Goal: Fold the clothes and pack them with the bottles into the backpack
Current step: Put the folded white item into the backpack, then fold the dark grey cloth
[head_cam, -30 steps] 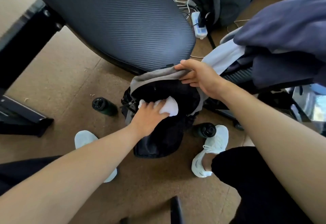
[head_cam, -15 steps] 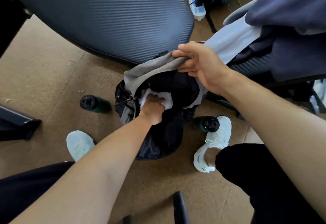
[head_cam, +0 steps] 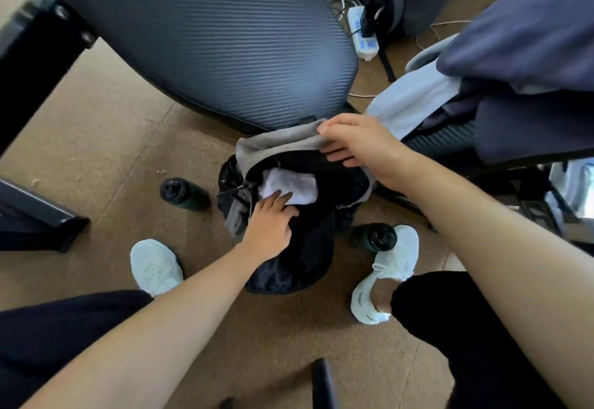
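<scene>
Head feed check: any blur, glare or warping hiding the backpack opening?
Head view: wide-angle bends the dark blue mesh chair seat and stretches both forearms; soft all over, blurriest at the top-left corner. The black backpack with a grey rim is dim inside, yet the folded white cloth under the left hand reads clearly; no glare there.

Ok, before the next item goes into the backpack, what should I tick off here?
1. Mouth of the backpack held open: ok, the right hand grips its grey flap.
2. Folded white cloth inside: ok, the left hand rests straight fingers on it.
3. Bottles packed: not ok, the left bottle and right bottle are on the floor.
4. Clothes all packed: not ok, navy clothes lie on the chair.
5. Room left inside: cannot tell.
</scene>
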Available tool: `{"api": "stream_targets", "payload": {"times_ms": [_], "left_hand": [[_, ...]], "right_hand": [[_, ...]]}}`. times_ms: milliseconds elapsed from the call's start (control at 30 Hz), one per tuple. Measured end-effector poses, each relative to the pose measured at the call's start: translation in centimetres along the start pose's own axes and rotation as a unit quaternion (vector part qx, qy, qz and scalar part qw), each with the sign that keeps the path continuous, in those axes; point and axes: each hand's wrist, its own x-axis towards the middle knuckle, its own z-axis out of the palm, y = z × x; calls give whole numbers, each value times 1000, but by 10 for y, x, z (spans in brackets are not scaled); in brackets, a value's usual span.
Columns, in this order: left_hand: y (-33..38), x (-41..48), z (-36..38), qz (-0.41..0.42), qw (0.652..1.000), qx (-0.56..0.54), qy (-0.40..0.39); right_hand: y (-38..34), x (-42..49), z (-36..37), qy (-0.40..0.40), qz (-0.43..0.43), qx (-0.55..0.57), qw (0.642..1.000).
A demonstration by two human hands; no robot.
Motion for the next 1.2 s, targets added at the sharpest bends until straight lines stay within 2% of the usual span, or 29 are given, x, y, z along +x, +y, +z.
{"api": "stream_targets", "payload": {"times_ms": [200, 267, 400, 500, 567, 600, 667, 767, 800, 867, 933, 1033, 1133, 1200], "left_hand": [[15, -53, -46, -46, 994, -91, 31], [23, -67, -66, -54, 989, -119, 66], [47, -79, -103, -62, 974, -175, 132], [72, -80, -131, -33, 962, -217, 162], [95, -77, -150, -13, 953, -248, 171], [107, -75, -160, -10, 948, -269, 170], [136, -69, -178, 1, 934, -310, 175], [180, -53, -200, 34, 926, -325, 188], [194, -46, -207, 44, 928, -318, 189], [222, -31, -219, 66, 932, -304, 187], [249, -16, -230, 95, 933, -283, 203], [284, 5, -246, 161, 929, -228, 242], [307, 23, -251, 251, 932, -105, 238], [314, 29, -250, 278, 931, -61, 229]], "right_hand": [[16, -24, 6, -48, -36, -133, 989], [21, -37, 6, -62, -51, -159, 984], [28, -73, 3, -34, -82, -202, 975], [25, -103, -5, 78, -94, -128, 984], [22, -126, -13, 212, -110, -32, 970], [21, -138, -18, 293, -115, 8, 949], [20, -161, -32, 440, -118, 94, 885], [25, -176, -64, 571, -122, 208, 785], [28, -175, -76, 592, -123, 233, 762], [34, -174, -95, 601, -128, 277, 739], [37, -174, -106, 580, -144, 302, 743], [36, -180, -110, 586, -141, 271, 751], [34, -186, -104, 608, -198, 229, 734], [31, -186, -100, 582, -248, 188, 751]]}}
